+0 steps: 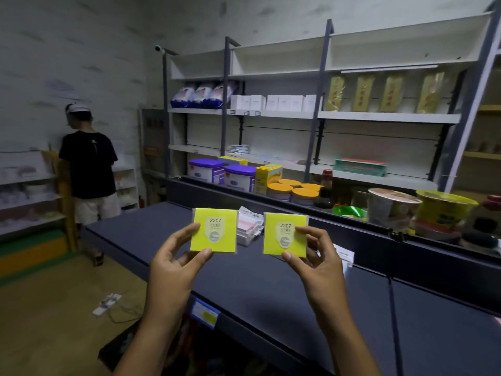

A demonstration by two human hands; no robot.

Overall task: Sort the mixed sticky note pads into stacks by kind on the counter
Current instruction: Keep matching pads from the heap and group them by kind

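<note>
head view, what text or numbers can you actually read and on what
"2207": label on the yellow pad in the left hand
"2207": label on the yellow pad in the right hand
Small print under both numbers: too small to read
Shelf goods, counter-edge price tag: blurred, unreadable

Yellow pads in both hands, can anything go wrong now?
Maybe. The left hand and right hand pinch each yellow sticky note pad only at a corner, above the counter's front edge, so one could slip to the floor. Setting them down carelessly might topple the pink pad pile.
</note>
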